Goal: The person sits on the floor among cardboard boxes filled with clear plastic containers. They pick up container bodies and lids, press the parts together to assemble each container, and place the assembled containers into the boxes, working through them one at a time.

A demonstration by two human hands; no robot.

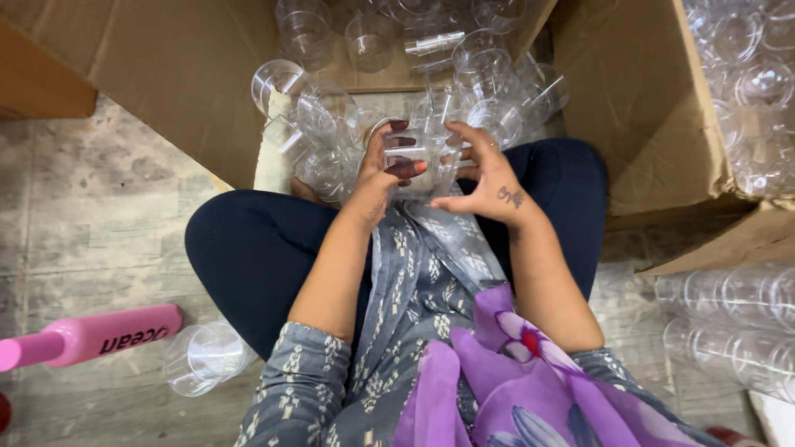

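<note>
I sit cross-legged on the floor with both hands raised in front of me. My left hand and my right hand together grip a clear plastic cup held sideways between them, fingers curled round its ends. Just beyond the hands lies a heap of clear plastic cups, tumbled on their sides. The heap spills from an open cardboard box ahead of me.
A second cardboard box at the right holds more clear cups. Stacked sleeves of cups lie at the lower right. A pink bottle and a single clear cup rest on the floor at my left.
</note>
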